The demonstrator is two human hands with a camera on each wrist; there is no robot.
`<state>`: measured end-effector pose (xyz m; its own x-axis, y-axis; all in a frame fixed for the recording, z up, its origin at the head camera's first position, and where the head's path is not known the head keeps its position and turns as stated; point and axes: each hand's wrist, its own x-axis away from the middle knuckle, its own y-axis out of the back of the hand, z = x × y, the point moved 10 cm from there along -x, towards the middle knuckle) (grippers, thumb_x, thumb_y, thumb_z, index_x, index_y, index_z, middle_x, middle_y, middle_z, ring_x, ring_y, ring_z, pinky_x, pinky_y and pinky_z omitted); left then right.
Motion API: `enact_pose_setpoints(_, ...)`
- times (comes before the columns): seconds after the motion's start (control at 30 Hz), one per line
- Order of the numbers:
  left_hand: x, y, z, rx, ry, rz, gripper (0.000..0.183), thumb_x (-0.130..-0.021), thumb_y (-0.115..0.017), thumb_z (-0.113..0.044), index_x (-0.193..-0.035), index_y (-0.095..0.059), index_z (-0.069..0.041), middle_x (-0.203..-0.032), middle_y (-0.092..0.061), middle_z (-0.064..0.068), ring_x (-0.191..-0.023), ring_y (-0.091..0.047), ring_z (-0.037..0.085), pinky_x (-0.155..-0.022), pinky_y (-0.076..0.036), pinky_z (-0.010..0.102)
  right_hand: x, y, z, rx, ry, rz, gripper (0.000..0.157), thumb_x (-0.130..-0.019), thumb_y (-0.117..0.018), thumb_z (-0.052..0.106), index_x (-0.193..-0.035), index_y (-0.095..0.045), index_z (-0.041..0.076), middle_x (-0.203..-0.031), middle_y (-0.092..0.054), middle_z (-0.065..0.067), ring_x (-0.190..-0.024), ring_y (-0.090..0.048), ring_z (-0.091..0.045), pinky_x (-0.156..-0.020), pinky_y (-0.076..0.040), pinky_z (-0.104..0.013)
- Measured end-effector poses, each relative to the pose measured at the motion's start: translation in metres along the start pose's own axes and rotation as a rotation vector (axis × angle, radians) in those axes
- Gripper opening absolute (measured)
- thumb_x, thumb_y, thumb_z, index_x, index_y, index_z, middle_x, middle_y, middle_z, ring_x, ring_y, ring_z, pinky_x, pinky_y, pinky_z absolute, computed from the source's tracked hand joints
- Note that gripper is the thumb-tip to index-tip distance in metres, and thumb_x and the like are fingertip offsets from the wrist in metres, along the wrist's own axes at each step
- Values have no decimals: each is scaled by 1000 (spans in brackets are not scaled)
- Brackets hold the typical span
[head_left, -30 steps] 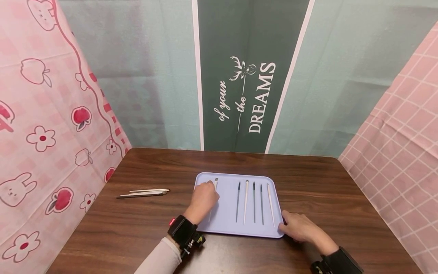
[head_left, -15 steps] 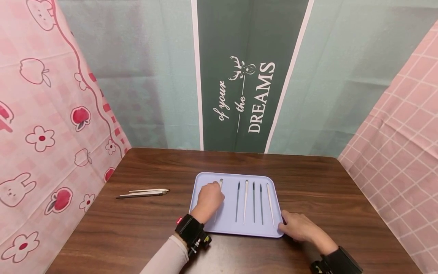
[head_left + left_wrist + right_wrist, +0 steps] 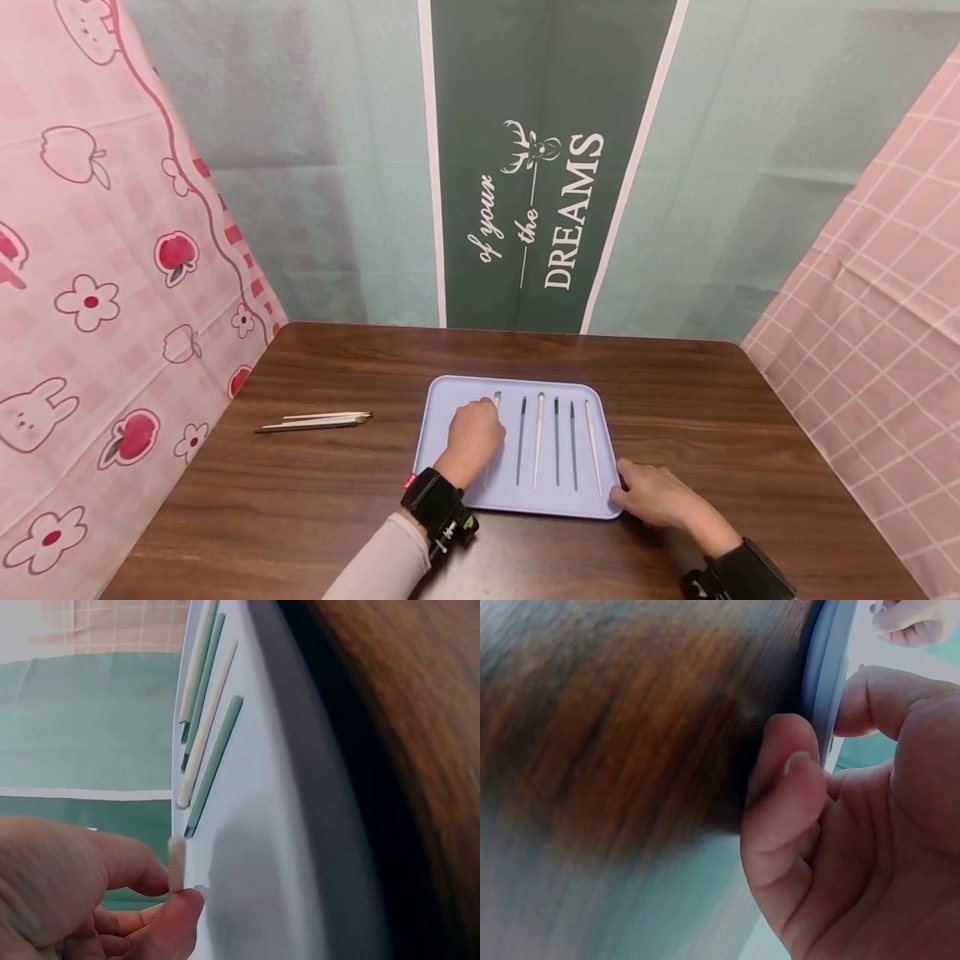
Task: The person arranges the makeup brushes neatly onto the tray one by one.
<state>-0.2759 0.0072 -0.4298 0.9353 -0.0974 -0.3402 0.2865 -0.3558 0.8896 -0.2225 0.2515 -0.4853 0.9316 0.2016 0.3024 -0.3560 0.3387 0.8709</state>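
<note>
My left hand (image 3: 476,437) pinches a white-handled makeup brush (image 3: 497,397) over the left half of the pale lilac tray (image 3: 442,408). In the left wrist view, thumb and index finger hold its pale handle (image 3: 176,864); much of the brush is hidden. To its right, several slim makeup brushes lie in a row, heads toward the far rim, including a dark green one (image 3: 521,442), a white one (image 3: 538,442) and a white one (image 3: 593,450) at the right end. My right hand (image 3: 656,497) grips the tray's near right rim (image 3: 826,682), thumb above and fingers below.
A small bundle of brushes (image 3: 322,422), pale and dark, lies on the brown wooden table (image 3: 337,483) left of the tray. Printed cloths hang behind the table and at both sides, pink on the left (image 3: 127,333) and right (image 3: 877,308).
My left hand has moved right across the tray with the white-handled makeup brush, closer to the row. My right hand stays on the rim, and the tray has barely moved.
</note>
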Motion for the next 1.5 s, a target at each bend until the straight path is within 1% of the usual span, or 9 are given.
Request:
enact_pose_setpoints(0.13, -2, -7, 0, 5, 28, 36, 15, -78, -70, -3, -69, -58, -4, -61, -61, 12, -57, -65, 29, -51, -51, 38, 0, 1, 0, 2, 2, -5, 18, -88, -65, 21, -85, -50, 12, -66, -51, -3, -48, -52, -18, -44, -41, -31)
enact_pose_setpoints(0.4, -4, -16, -4, 10, 45, 79, 13, -80, -69, -3, -72, -60, -3, -63, -63, 12, -58, -66, 29, -51, -52, 37, 0, 0, 0, -2, 3, -5, 18, -87, -65, 20, -84, -49, 12, -66, -51, -3, -48, -52, -18, -44, -41, -31)
enact_pose_setpoints(0.77, -6, -24, -6, 2, 58, 98, 12, -81, -69, -4, -73, -61, -2, -64, -64, 12, -59, -66, 29, -50, -51, 37, 1, 0, 1, 4, -6, 2, 18, -88, -66, 21, -84, -50, 12, -67, -51, -3, -48, -52, -17, -44, -42, -30)
enact_pose_setpoints(1.1, -6, -26, -9, 0, 62, 98, 11, -83, -69, -4, -75, -62, -1, -66, -64, 14, -61, -68, 30, -52, -52, 38, 0, 1, 1, 12, 9, -10, 19, -87, -66, 22, -83, -49, 13, -65, -51, -2, -46, -52, -17, -44, -41, -30)
enact_pose_setpoints(1.3, -6, -25, -10, 9, 72, 123, 12, -84, -68, -3, -75, -61, -1, -66, -63, 13, -62, -67, 30, -53, -52, 38, 1, 1, 1, 10, 7, -13, 19, -87, -65, 21, -83, -49, 13, -64, -51, -2, -46, -52, -17, -43, -41, -30)
enact_pose_setpoints(1.5, -6, -25, -11, 0, 80, 133, 12, -84, -69, -4, -76, -60, -1, -66, -63, 13, -62, -67, 30, -53, -53, 38, 1, 1, 0, 2, 0, -13, 19, -87, -65, 21, -82, -49, 13, -64, -51, -2, -46, -52, -17, -43, -41, -30)
